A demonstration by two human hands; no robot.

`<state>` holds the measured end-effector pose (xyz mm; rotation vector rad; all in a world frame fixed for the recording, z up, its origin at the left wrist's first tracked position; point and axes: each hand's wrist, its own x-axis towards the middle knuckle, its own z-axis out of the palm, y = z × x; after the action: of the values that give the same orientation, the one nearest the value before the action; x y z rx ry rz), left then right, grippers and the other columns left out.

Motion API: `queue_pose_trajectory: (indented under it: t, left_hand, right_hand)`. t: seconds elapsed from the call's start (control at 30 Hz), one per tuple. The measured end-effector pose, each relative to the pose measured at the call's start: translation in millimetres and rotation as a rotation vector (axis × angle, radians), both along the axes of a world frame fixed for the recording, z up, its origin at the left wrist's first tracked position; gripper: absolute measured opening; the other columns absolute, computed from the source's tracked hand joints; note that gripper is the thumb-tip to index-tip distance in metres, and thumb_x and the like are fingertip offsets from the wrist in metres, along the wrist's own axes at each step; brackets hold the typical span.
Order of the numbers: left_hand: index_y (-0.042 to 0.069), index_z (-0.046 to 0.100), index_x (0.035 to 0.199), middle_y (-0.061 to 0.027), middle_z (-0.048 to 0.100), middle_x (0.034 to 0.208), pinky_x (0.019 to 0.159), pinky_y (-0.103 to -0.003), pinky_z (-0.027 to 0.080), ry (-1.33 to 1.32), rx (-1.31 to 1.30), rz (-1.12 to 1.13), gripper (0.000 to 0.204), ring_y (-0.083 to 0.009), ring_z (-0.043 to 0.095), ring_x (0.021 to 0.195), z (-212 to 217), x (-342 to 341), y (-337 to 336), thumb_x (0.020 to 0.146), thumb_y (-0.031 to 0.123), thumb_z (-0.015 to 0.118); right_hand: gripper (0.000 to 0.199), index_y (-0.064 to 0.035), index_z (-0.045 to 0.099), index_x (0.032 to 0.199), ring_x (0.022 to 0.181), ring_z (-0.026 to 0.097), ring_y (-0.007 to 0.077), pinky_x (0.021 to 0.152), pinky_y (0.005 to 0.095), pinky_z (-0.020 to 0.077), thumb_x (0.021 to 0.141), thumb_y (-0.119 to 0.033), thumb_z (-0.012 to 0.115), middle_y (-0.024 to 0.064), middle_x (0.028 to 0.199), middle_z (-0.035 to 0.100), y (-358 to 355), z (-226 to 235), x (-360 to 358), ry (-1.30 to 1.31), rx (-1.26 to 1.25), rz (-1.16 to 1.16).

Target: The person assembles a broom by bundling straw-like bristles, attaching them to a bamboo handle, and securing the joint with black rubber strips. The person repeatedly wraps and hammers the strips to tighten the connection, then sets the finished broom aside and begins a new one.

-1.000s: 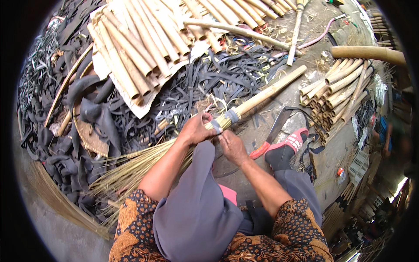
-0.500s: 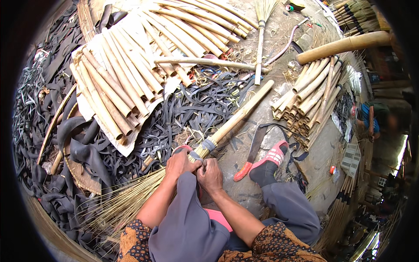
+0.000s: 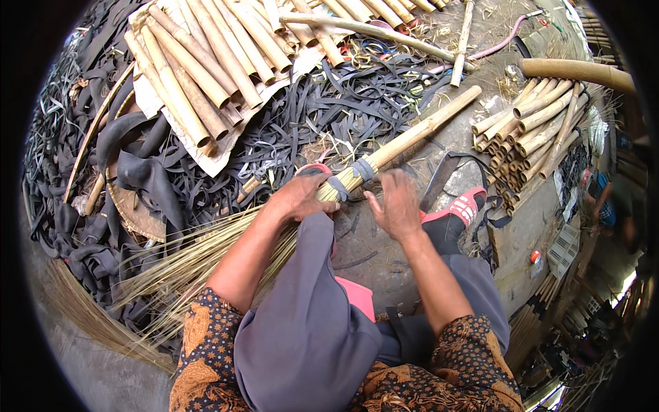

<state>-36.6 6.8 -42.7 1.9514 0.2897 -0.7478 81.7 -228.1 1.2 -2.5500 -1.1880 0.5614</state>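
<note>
A stick broom lies slantwise across my knees, its pale bamboo handle (image 3: 429, 127) pointing to the far right and its thin bristles (image 3: 199, 257) fanning out to the near left. Two grey rubber strip bindings (image 3: 362, 169) wrap the neck where bristles meet handle. My left hand (image 3: 302, 198) is closed around the bristle bundle, beside the lower binding. Just right of the neck is my right hand (image 3: 398, 206), off the binding, thumb apart from loosely bent fingers and nothing visible in it. Behind it shows the dark blade of a knife (image 3: 438, 180); its handle is mostly hidden.
Bamboo tubes (image 3: 199, 62) lie on a pale sheet at the far left, and more are stacked (image 3: 532, 130) at the right. Dark rubber strips (image 3: 274, 137) cover the ground beyond the broom. My feet wear pink sandals (image 3: 469, 206). A thick bamboo pole (image 3: 576, 70) juts in at right.
My right hand has let go at the lower binding, moved right and opened. My left hand keeps hold of the bundle. The whole view has shifted, bringing the ground at the lower left into sight.
</note>
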Motion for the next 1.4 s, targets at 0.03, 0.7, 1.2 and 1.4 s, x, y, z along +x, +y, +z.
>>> queue_pose_trajectory:
  t: [0.03,0.7,1.2,1.4]
  left_hand:
    - [0.003,0.051,0.153,-0.0284,0.072,0.124,0.102,-0.046,0.053,0.025,-0.013,-0.021,0.094,-0.0404,0.069,0.119,3.3,1.5,1.9,0.08,0.053,0.085]
    - [0.009,0.073,0.131,-0.0195,0.076,0.118,0.099,-0.043,0.055,0.061,-0.095,0.049,0.072,-0.0341,0.071,0.112,2.0,-3.5,9.0,0.081,0.059,0.084]
    - [0.003,0.071,0.13,-0.0153,0.073,0.127,0.111,-0.04,0.047,-0.195,-0.337,0.289,0.051,-0.026,0.065,0.125,95.2,-5.0,7.8,0.094,0.037,0.08]
    - [0.0,0.055,0.147,-0.0126,0.068,0.134,0.116,-0.039,0.042,0.021,-0.641,0.387,0.063,-0.0229,0.061,0.129,106.3,-16.7,28.0,0.101,0.04,0.073]
  right_hand:
    - [0.052,-0.0095,0.06,0.129,0.116,0.058,0.0311,0.096,0.049,0.0452,0.085,-0.025,0.084,0.0114,0.122,0.06,-0.1,5.3,12.1,-0.077,0.018,0.079]
    - [0.054,-0.0144,0.06,0.103,0.103,0.067,0.0245,0.099,0.0437,0.0487,0.06,-0.022,0.092,0.0046,0.101,0.065,35.3,-62.9,55.3,-0.175,0.067,0.504]
    - [0.071,-0.0102,0.057,0.118,0.11,0.063,0.0298,0.103,0.046,0.0442,0.06,-0.026,0.094,0.0093,0.111,0.061,49.5,-43.7,63.3,-0.065,0.005,0.45]
    - [0.078,-0.0047,0.055,0.129,0.11,0.064,0.0329,0.099,0.0458,0.0475,0.064,-0.026,0.094,0.0138,0.113,0.066,137.4,14.0,78.8,-0.055,0.37,0.395]
